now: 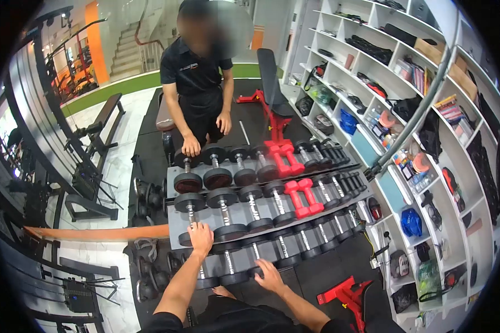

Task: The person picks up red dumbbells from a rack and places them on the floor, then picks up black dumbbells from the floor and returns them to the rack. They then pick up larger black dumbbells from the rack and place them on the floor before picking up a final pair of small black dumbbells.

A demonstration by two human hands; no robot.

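Observation:
My left hand point(201, 238) is on the leftmost black dumbbell point(190, 205) of the upper tier, fingers curled over the near end of its metal handle. The hand partly covers the near head. Lower down, my right hand point(270, 277) has its fingers apart at the near end of a lower-tier dumbbell point(255, 250), holding nothing. More black dumbbells with metal handles, such as the one beside my left hand point(225, 213), lie in rows on the grey rack point(175, 223). A pair of red dumbbells point(304, 198) sits mid-row.
A mirror behind the rack reflects the dumbbells and a person in black point(197, 77). Kettlebells point(148, 280) stand on the floor at left, near weight machines point(83, 294). A red-framed bench point(344, 294) is at lower right, beside white shelves point(391, 266) full of gear.

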